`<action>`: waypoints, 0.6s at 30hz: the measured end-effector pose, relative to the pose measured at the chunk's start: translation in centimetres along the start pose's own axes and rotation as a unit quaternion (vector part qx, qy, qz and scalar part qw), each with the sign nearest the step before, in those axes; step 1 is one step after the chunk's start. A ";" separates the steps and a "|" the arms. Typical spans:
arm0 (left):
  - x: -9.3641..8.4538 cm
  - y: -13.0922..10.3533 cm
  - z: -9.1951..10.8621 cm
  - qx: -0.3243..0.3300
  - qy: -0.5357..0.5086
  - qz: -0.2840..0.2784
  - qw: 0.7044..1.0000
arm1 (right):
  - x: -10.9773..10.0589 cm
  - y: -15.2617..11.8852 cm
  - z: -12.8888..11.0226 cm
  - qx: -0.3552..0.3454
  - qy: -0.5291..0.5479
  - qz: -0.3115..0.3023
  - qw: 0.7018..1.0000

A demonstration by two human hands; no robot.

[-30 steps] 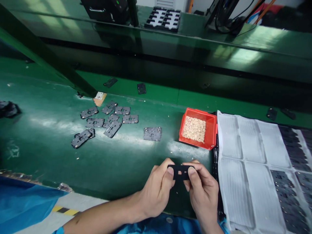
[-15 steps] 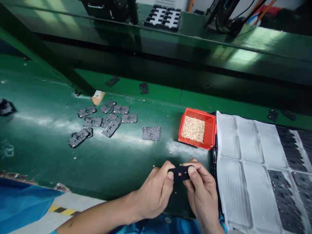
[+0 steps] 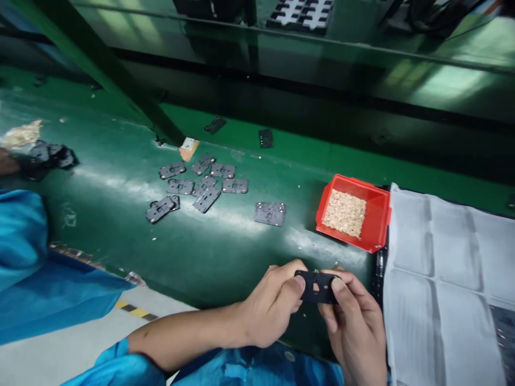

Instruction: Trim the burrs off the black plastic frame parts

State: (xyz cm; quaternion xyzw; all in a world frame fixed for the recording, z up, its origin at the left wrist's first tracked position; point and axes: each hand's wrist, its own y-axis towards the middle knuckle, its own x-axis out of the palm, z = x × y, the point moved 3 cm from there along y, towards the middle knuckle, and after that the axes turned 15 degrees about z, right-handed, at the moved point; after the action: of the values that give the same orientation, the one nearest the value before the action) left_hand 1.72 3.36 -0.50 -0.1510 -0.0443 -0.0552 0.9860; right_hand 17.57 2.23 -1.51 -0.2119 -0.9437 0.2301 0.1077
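Between my two hands is a flat black plastic plate [image 3: 317,288] with small cut-outs, held level above the green bench. My left hand [image 3: 273,305] pinches its left end, thumb on top. At the right end, the thumb and fingers of my right hand [image 3: 356,316] are closed on the same plate. Beyond my hands stands a red bin [image 3: 375,228] with many tiny brass-coloured pieces [image 3: 345,213] in it. A similar black plate [image 3: 270,214] lies flat on the bench to the left of the bin.
Several black plates [image 3: 207,199] lie scattered left of centre. On the right is a tray lined with white sheet [image 3: 414,300], with black plates [image 3: 505,332] in it. A green post [image 3: 120,91] slants down at the left. A co-worker's blue sleeve [image 3: 20,230] shows at far left.
The view has shifted, so the bench things appear further right. The plate's broad face is now tilted more towards me. The co-worker's sleeve and hand have come into view at left.
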 end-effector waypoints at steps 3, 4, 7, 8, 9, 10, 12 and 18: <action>0.0 0.0 -0.7 -0.051 -0.068 0.005 0.996 | -0.1 -0.1 -0.1 0.007 -0.010 0.001 1.000; 0.0 0.0 -0.9 -0.063 -0.083 0.009 0.994 | 0.0 -0.1 -0.1 0.009 -0.014 0.001 1.000; 0.0 0.1 -1.3 -0.093 -0.108 0.014 0.990 | 0.1 0.0 -0.1 0.003 -0.027 0.003 1.000; 0.0 0.1 -1.3 -0.100 -0.111 0.014 0.989 | 0.0 0.0 -0.1 -0.001 -0.029 0.003 1.000; 0.0 0.1 -1.2 -0.106 -0.112 0.015 0.988 | 0.0 0.0 -0.1 -0.006 -0.032 0.004 0.999; 0.0 0.2 -1.1 -0.107 -0.110 0.018 0.988 | -0.1 -0.1 -0.1 -0.010 -0.036 0.005 0.999; -0.1 0.3 -0.8 -0.106 -0.097 0.029 0.989 | -0.3 -0.2 0.1 -0.013 -0.052 0.008 0.999; -0.3 0.7 -0.5 -0.069 -0.037 0.073 0.994 | -0.7 -0.7 0.5 -0.085 -0.100 0.031 0.991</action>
State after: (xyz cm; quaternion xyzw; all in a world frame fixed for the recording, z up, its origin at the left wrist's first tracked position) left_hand 1.54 3.85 -1.22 -0.2237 -0.0658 0.0200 0.9722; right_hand 17.75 1.17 -1.68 -0.2252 -0.9590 0.1717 -0.0124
